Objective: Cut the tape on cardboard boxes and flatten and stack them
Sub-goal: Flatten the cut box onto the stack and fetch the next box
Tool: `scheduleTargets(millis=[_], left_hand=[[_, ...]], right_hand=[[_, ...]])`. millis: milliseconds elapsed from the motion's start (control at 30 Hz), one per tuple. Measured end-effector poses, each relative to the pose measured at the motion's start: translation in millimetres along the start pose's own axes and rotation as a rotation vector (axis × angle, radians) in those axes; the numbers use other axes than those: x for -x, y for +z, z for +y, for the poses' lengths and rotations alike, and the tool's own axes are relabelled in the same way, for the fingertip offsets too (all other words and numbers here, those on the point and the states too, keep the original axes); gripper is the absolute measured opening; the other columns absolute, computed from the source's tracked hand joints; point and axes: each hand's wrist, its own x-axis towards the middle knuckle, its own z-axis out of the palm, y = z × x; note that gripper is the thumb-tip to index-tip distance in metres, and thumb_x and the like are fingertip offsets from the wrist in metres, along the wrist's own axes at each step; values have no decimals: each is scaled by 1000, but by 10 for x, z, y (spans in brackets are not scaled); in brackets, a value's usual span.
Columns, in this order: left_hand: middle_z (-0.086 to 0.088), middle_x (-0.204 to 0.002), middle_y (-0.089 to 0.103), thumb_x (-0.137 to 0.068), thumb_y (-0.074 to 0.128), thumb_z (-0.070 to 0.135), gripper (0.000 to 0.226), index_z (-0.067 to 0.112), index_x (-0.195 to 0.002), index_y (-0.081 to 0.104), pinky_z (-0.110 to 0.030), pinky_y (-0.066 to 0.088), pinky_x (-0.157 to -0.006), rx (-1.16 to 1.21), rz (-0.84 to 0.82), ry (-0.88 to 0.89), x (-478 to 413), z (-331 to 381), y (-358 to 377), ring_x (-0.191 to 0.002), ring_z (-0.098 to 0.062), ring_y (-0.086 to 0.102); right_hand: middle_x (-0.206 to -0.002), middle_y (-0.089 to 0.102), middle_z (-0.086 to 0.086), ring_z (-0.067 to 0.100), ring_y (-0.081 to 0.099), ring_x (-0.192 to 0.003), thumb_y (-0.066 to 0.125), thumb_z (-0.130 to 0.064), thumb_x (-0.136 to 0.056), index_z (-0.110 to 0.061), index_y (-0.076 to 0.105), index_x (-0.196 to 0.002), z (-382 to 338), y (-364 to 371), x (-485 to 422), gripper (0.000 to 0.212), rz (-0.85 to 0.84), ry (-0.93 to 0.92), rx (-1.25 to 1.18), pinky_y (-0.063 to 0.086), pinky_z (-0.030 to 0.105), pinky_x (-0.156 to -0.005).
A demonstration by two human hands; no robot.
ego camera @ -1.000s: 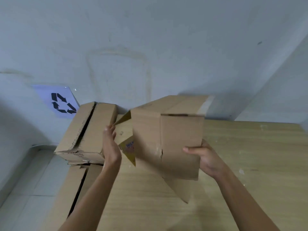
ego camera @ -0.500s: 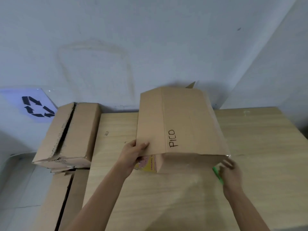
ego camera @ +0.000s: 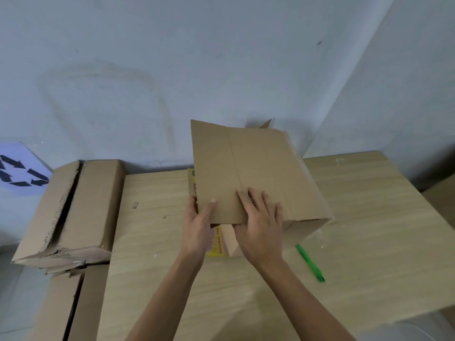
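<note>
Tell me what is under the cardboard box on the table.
A yellow printed piece reading ORIGINAL TEA sticks out from under the cardboard box at its near and left edges. Anything else beneath is hidden by the box.

Cardboard box [ego camera: 258, 168] sits half squashed on the desk [ego camera: 369, 217]. Left grip [ego camera: 199, 225] pinches its near edge, thumb on top; right grip [ego camera: 261, 225] presses flat on the panel. Green tool [ego camera: 310, 263] lies nearby, maybe a cutter. Torn boxes [ego camera: 81, 205] sit at the left.

Open table [ego camera: 369, 217] lies either side of the cardboard box [ego camera: 258, 163]; a green pen-shaped tool [ego camera: 310, 263] lies at right, stacked boxes [ego camera: 81, 205] border the left edge, wall [ego camera: 221, 70] behind.
</note>
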Motion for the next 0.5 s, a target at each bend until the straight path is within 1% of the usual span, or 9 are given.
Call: scheduleTargets(millis=[33, 100, 167, 233, 300, 333, 400, 433, 500], left_hand=[[-5, -112, 72, -103, 54, 27, 25, 10, -121, 61, -29, 58, -80, 51, -48, 8, 12, -2, 26, -100, -18, 69], [-5, -119, 72, -104, 36, 51, 52, 10, -120, 65, -34, 51, -94, 69, -157, 57, -24, -41, 22, -115, -21, 65], [-1, -127, 69, -100, 22, 59, 68, 13, -126, 65, -37, 45, -103, -40, -213, 93, -96, -89, -7, -125, -17, 60], [7, -138, 62, -100, 32, 61, 60, 21, -137, 58, -34, 41, -106, -247, -206, 102, -197, -144, -55, -133, -11, 53], [10, -148, 50, -95, 52, 60, 63, 25, -148, 47, -29, 36, -106, -483, -223, 73, -306, -195, -140, -139, -10, 44], [11, -150, 45, -94, 58, 59, 68, 25, -151, 42, -26, 33, -106, -583, -248, 60, -352, -208, -188, -139, -7, 41], [13, -143, 44, -94, 63, 55, 71, 24, -153, 37, -22, 30, -103, -711, -288, 21, -417, -199, -280, -132, -4, 39], [11, -140, 48, -91, 66, 58, 74, 24, -151, 40, -22, 33, -102, -758, -303, 4, -444, -186, -330, -130, -5, 43], [4, -124, 62, -82, 71, 63, 72, 23, -139, 55, -24, 43, -98, -855, -331, 17, -479, -143, -414, -119, -11, 58]], right_hand=[[-163, 28, -8, 21, 10, -155, 24, -46, -85, -35, 30, -155, 5, 16, -22, 71, 8, 10, -16, 1, 52, -124], [-158, 39, -4, 19, 16, -154, 21, -46, -98, -31, 40, -152, 11, 45, -42, 60, 53, 50, -141, 1, 48, -125], [-146, 54, 8, 24, 33, -147, 26, -56, -104, -18, 55, -142, -39, 15, -20, 61, 101, 109, -302, 3, 44, -125], [-122, 67, 14, 23, 45, -129, 32, -53, -104, -2, 62, -129, -109, -82, 6, 64, 217, 172, -448, 13, 48, -122], [-100, 66, -3, 14, 44, -113, 49, -31, -105, 5, 62, -123, -122, -149, 23, 43, 338, 225, -594, 24, 55, -119], [-101, 64, -7, 13, 46, -115, 52, -30, -103, 3, 62, -125, -117, -162, 14, 40, 358, 245, -652, 28, 55, -117], [-118, 59, -22, 21, 48, -126, 49, -41, -99, -17, 61, -132, -117, -178, 14, 43, 375, 254, -766, 34, 49, -114], [-119, 57, -32, 22, 50, -126, 48, -44, -98, -31, 61, -130, -101, -164, -7, 37, 370, 253, -825, 38, 44, -111], [-117, 63, -28, 17, 57, -117, 50, -46, -99, -39, 63, -121, -99, -174, -73, 27, 374, 274, -930, 43, 33, -101]])
